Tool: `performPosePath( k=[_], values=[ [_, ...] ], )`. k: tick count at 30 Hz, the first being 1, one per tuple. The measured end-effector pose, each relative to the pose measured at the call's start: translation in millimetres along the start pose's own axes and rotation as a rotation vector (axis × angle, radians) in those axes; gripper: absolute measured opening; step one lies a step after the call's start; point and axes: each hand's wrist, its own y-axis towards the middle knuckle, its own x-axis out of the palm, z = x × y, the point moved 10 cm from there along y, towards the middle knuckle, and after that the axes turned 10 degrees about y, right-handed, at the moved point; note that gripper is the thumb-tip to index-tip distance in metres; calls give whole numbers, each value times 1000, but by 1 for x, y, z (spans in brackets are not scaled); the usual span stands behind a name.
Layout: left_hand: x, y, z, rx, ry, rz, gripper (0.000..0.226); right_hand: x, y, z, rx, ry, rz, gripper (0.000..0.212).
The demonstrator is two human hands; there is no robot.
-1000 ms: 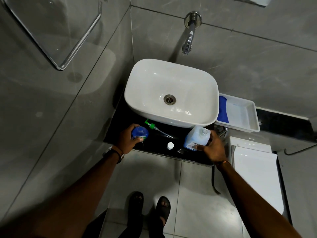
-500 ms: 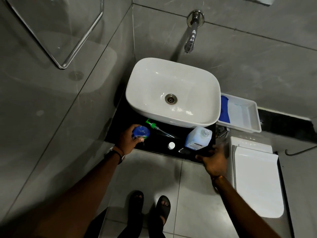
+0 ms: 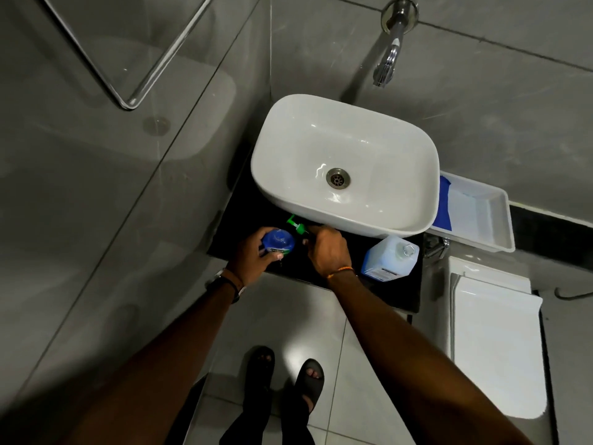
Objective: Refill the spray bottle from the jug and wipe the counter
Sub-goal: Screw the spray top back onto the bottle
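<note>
left hand (image 3: 253,258) wrapped round the blue spray bottle (image 3: 278,241), steadying it upright at the near-left counter (image 3: 398,293) edge | right hand (image 3: 327,252) curled at the green sprayer head (image 3: 296,224), can't tell if it's gripped, guessing it gets screwed on next | jug (image 3: 390,256) uncapped just to the right | blue cloth (image 3: 444,203) in the far-right tray (image 3: 500,220), handy for wiping

the black counter (image 3: 398,293) carries a white basin (image 3: 288,175), spray bottle (image 3: 278,240), green pump head (image 3: 296,224) and jug (image 3: 388,256).
</note>
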Motion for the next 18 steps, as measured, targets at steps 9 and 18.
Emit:
performPosePath(
  k=[9, 18],
  values=[
    [-3, 7, -7, 53, 45, -10, 53, 32, 26, -11, -45, -180, -110, 31],
    [-2, 6, -5, 62, 46, -19, 53, -11, 3, -31, -155, -10, 67, 42]
  ],
)
